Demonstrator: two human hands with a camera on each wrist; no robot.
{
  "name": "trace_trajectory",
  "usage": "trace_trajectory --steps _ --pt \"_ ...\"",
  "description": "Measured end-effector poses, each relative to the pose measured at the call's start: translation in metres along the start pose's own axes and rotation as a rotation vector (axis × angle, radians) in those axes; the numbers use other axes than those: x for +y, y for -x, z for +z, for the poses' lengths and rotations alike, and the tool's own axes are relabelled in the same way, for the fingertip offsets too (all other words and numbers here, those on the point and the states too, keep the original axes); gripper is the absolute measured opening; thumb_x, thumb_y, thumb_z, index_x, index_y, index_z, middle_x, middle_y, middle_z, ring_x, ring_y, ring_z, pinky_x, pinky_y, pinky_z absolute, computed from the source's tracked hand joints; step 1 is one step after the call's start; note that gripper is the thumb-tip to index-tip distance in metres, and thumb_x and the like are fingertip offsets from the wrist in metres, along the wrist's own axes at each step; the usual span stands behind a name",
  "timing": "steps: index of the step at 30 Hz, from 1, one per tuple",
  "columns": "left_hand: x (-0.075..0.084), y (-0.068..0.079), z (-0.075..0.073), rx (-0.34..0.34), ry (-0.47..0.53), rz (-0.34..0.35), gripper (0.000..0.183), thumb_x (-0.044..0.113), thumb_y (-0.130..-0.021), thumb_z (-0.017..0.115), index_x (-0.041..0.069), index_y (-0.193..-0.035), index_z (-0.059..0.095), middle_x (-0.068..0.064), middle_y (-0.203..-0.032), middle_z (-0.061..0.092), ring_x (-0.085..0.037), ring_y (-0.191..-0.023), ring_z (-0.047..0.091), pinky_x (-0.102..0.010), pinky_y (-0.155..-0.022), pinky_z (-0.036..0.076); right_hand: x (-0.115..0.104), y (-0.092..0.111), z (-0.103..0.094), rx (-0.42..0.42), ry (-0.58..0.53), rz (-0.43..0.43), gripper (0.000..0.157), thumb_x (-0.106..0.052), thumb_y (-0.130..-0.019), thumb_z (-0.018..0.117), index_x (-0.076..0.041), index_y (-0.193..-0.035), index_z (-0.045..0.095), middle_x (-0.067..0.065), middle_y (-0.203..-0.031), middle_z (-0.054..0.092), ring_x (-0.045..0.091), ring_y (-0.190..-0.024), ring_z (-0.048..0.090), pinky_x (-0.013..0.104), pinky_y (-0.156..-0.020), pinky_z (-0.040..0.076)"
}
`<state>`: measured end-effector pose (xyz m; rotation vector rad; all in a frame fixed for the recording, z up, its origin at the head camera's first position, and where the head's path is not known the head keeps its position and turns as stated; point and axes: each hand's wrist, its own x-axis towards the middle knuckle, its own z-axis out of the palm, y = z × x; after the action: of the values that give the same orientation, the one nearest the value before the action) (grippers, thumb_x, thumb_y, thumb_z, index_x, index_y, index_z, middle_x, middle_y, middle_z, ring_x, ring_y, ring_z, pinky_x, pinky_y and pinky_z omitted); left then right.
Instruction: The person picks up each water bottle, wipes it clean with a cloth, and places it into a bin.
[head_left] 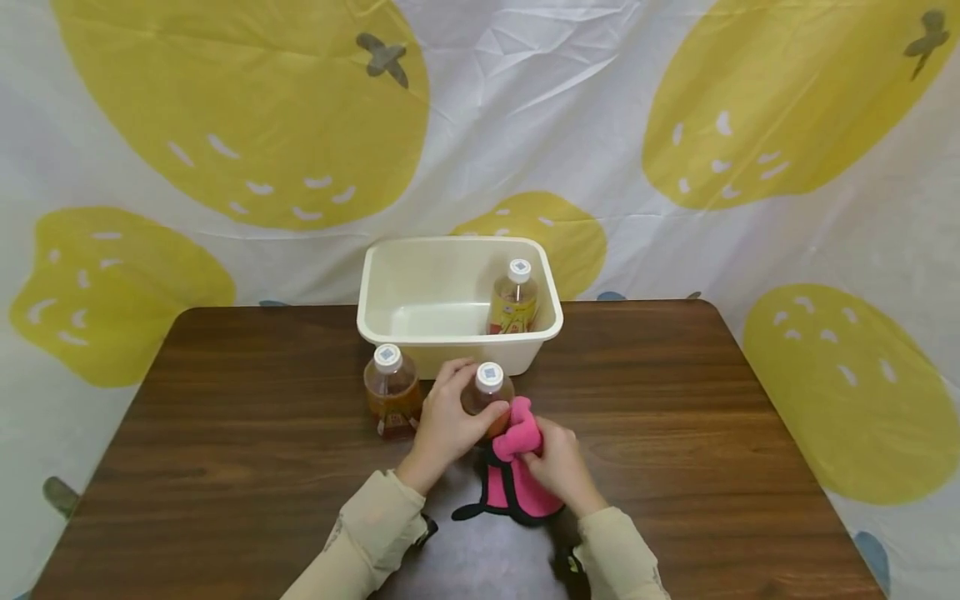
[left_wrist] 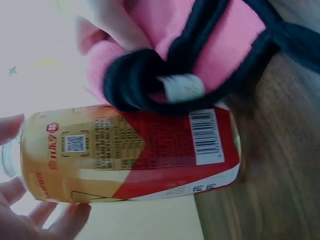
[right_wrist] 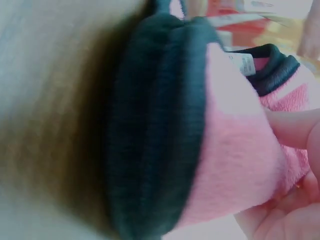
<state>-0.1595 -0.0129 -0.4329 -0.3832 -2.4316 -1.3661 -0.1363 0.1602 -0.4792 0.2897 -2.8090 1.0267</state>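
Note:
In the head view, my left hand [head_left: 448, 417] grips a drink bottle [head_left: 490, 379] with a white cap near its top, in front of the basin. The left wrist view shows that bottle's gold and red label [left_wrist: 130, 150] with a barcode. My right hand [head_left: 561, 462] pinches a small pink fleece garment [head_left: 517, 437] with black trim, bunched against the bottle's right side. A white tag [left_wrist: 184, 87] shows inside its black-edged opening. In the right wrist view, thumb and fingers hold the pink cloth [right_wrist: 235, 135]. The bottle stands outside the opening, beside the cloth.
Left of my left hand stands a second capped bottle [head_left: 392, 400]. Behind, a cream plastic basin [head_left: 427, 340] holds another bottle [head_left: 514, 304] at its right end. All rest on a dark wooden table [head_left: 262, 433], with a fruit-print curtain [head_left: 525, 133] behind it.

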Motion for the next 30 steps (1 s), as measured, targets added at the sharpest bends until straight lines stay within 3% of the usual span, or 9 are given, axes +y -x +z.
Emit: trace_trajectory --steps 4,7,11,14,18,25,30 --pt "0.001 -0.001 -0.004 -0.020 -0.030 -0.009 0.048 0.028 -0.066 0.079 0.003 -0.104 0.065 -0.012 -0.100 0.050 -0.028 -0.094 0.049 -0.041 -0.079 0.043 -0.006 0.000 -0.020 0.018 -0.036 -0.041 0.021 0.005 -0.064 0.073 -0.004 -0.078 0.061 0.004 -0.070 0.059 0.015 -0.062 0.049 0.029 -0.059 0.045" --pt "0.000 -0.002 -0.006 -0.069 -0.042 -0.020 0.053 0.027 -0.067 0.078 0.003 -0.111 0.061 -0.011 -0.103 0.052 -0.028 -0.096 0.050 -0.043 -0.082 0.042 -0.012 -0.002 -0.036 0.037 -0.032 -0.102 0.023 0.006 -0.063 0.073 -0.004 -0.081 0.062 0.004 -0.073 0.061 0.013 -0.064 0.051 0.029 -0.059 0.046" --pt "-0.001 -0.004 -0.011 -0.124 -0.002 -0.035 0.052 0.022 -0.069 0.076 0.004 -0.112 0.053 -0.011 -0.106 0.058 -0.027 -0.100 0.054 -0.043 -0.085 0.043 -0.021 -0.008 -0.054 0.052 -0.023 -0.171 0.025 0.006 -0.063 0.073 -0.003 -0.084 0.063 0.004 -0.076 0.063 0.013 -0.066 0.053 0.030 -0.060 0.047" --pt "-0.002 -0.005 -0.015 -0.141 0.022 -0.008 0.047 0.017 -0.068 0.076 0.003 -0.107 0.054 -0.012 -0.104 0.061 -0.027 -0.100 0.057 -0.042 -0.086 0.045 -0.027 -0.015 -0.063 0.052 -0.034 -0.209 0.026 0.004 -0.063 0.074 -0.003 -0.086 0.063 0.004 -0.077 0.063 0.013 -0.067 0.053 0.030 -0.061 0.048" --pt "-0.002 -0.007 -0.019 -0.166 0.022 0.032 0.044 0.014 -0.068 0.076 0.001 -0.106 0.059 -0.012 -0.107 0.060 -0.026 -0.101 0.056 -0.041 -0.088 0.044 -0.037 -0.023 -0.071 0.043 -0.048 -0.247 0.027 0.003 -0.064 0.074 -0.004 -0.089 0.063 0.004 -0.079 0.062 0.013 -0.068 0.053 0.030 -0.063 0.048" --pt "-0.001 -0.009 -0.025 -0.230 0.051 0.014 0.040 0.007 -0.069 0.073 0.000 -0.106 0.061 -0.011 -0.105 0.057 -0.025 -0.099 0.055 -0.040 -0.087 0.044 -0.047 -0.032 -0.072 0.012 -0.008 -0.294 0.029 0.001 -0.064 0.074 -0.005 -0.090 0.064 0.003 -0.081 0.062 0.014 -0.070 0.055 0.032 -0.064 0.048" --pt "-0.003 -0.009 -0.025 -0.231 0.050 0.041 0.041 0.005 -0.069 0.070 0.000 -0.109 0.060 -0.012 -0.105 0.058 -0.023 -0.094 0.055 -0.036 -0.080 0.047 -0.052 -0.037 -0.071 -0.003 0.026 -0.299 0.029 0.000 -0.063 0.074 -0.005 -0.090 0.064 0.003 -0.078 0.060 0.015 -0.068 0.053 0.031 -0.062 0.045"
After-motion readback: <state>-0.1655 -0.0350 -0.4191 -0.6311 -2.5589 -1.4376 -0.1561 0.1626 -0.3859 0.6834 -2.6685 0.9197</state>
